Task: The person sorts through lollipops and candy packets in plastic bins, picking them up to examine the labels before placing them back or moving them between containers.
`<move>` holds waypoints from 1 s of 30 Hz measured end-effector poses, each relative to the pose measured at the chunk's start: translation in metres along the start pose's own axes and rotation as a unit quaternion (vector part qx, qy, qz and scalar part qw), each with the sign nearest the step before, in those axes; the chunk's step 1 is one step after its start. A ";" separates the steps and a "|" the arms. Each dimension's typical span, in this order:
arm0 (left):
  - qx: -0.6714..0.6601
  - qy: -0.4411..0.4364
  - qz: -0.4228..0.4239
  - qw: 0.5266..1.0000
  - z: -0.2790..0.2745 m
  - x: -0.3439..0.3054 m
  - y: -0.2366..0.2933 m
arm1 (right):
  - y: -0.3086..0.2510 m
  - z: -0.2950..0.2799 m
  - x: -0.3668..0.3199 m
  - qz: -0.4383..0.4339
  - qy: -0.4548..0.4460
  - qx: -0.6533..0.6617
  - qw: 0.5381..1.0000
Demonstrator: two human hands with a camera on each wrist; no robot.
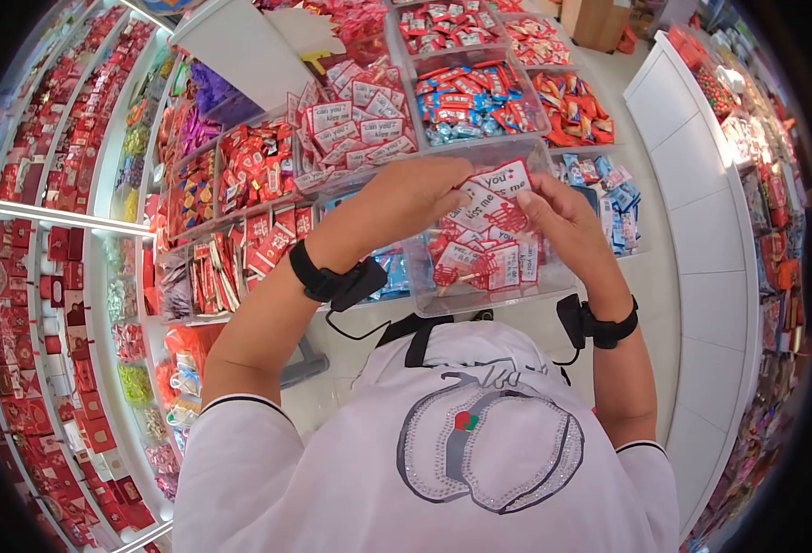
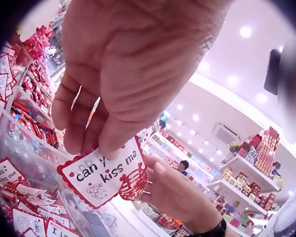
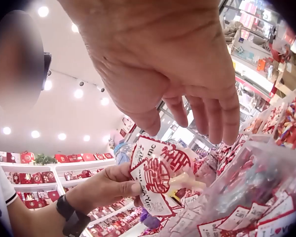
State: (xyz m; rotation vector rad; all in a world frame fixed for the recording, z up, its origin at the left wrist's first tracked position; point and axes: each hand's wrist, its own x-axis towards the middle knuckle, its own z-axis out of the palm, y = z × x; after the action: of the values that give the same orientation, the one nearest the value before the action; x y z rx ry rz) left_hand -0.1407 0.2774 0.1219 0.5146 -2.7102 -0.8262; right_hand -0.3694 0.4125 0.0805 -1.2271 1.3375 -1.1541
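The near bin [image 1: 484, 301] sits at the near edge of the display, with cards [image 1: 507, 264] lying in it; just beyond it is a tray of wrapped sweets [image 1: 470, 97], with another sweets tray [image 1: 447, 26] farther back; a third tray [image 1: 574, 109] lies right of the middle one; right of the near bin are small packets [image 1: 616, 205]; to its far left is a heap of cards [image 1: 360, 124]; nearer and farther left are envelopes [image 1: 217, 275]; wall shelves [image 1: 65, 214] line the left side; across the floor [image 1: 650, 304], a counter [image 1: 701, 198] stands right.
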 end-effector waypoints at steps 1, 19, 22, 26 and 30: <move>-0.020 0.017 -0.009 1.000 -0.001 -0.003 -0.002 | -0.001 0.006 0.002 0.000 -0.007 0.010 1.000; 0.155 0.222 -0.291 0.918 -0.118 -0.105 -0.205 | 0.003 0.052 0.014 0.073 0.180 0.097 0.976; 0.181 0.230 -0.282 0.914 -0.104 -0.097 -0.219 | 0.001 0.058 0.015 0.075 0.181 0.089 0.977; 0.236 0.207 -0.305 0.899 -0.092 -0.082 -0.224 | -0.001 0.066 0.017 0.068 0.182 0.081 0.978; 0.270 0.211 -0.299 0.891 -0.081 -0.071 -0.232 | -0.002 0.075 0.019 0.079 0.181 0.081 0.977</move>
State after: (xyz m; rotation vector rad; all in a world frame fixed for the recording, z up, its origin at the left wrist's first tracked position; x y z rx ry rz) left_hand 0.0109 0.0869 0.0432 1.5028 -2.3376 -0.0079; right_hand -0.2955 0.3909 0.0740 -0.8016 1.5433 -1.3851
